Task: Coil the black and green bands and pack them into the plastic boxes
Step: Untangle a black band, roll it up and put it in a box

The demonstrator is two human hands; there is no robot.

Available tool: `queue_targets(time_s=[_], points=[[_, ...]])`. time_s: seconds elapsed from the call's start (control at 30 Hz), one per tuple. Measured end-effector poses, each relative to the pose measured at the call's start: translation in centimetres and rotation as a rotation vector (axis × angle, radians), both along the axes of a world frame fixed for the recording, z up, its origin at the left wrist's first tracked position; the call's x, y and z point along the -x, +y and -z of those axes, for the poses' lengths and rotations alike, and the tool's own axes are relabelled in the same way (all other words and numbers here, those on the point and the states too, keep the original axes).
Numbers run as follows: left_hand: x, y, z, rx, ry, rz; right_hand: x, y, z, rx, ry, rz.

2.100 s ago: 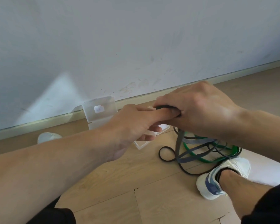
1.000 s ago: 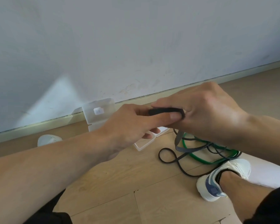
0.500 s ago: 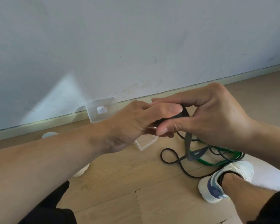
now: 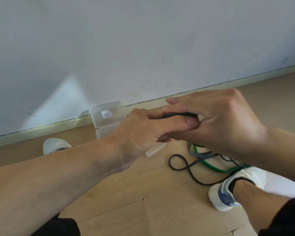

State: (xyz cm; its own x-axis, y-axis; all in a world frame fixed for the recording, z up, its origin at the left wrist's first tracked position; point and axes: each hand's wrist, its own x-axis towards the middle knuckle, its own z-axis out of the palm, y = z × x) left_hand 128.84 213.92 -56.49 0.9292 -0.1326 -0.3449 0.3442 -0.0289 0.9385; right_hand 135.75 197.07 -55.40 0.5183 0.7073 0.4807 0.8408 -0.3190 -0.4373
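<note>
Both hands meet above the wooden floor and hold a coil of black band between them. My left hand pinches the coil from the left with thumb and fingers. My right hand curls over it from the right, its index finger stretched out above. The band's loose end trails down to the floor in loops. A green band lies tangled with it under my right wrist. An open clear plastic box stands by the wall, and another clear box shows its corner below my hands.
My right foot in a white and blue shoe rests beside the bands. My left white shoe is near the baseboard at left. A white wall rises behind. A white sheet lies at the right edge.
The black coil has been turned between the hands, with my right thumb shifting over it. More of the band has been drawn up from the floor, and the loose grey-black length hangs shorter.
</note>
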Motion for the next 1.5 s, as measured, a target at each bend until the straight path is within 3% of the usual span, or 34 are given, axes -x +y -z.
queue_targets(time_s=[0.23, 0.47, 0.67, 0.87, 0.97, 1.2, 1.37, 1.5], points=[[-0.7, 1.0, 0.3, 0.256, -0.005, 0.037, -0.2, -0.3, -1.5, -0.029, 0.389, -0.027], [-0.9, 0.9, 0.7, 0.303, 0.018, 0.058, 0.2, -0.3, -2.0, -0.024, 0.452, -0.043], [-0.9, 0.5, 0.3, 0.136, 0.082, 0.013, 0.3, -0.7, -1.6, 0.027, 0.355, 0.071], [-0.4, 0.3, -0.5, -0.166, 0.031, -0.006, 0.1, -0.6, -0.9, 0.166, -0.045, 0.045], [-0.2, 0.2, -0.5, -0.229, 0.015, -0.012, 0.7, -0.1, -0.6, 0.151, -0.099, 0.001], [-0.4, 1.0, 0.0, 0.019, -0.055, 0.007, 1.2, 0.2, -2.2, -0.007, 0.399, -0.022], [-0.6, 1.2, 0.2, 0.144, -0.031, 0.024, 1.0, 0.1, -2.6, -0.017, 0.431, -0.054], [-0.7, 1.1, -0.2, 0.104, 0.03, 0.104, 0.5, -0.3, -2.3, 0.063, 0.426, -0.017]])
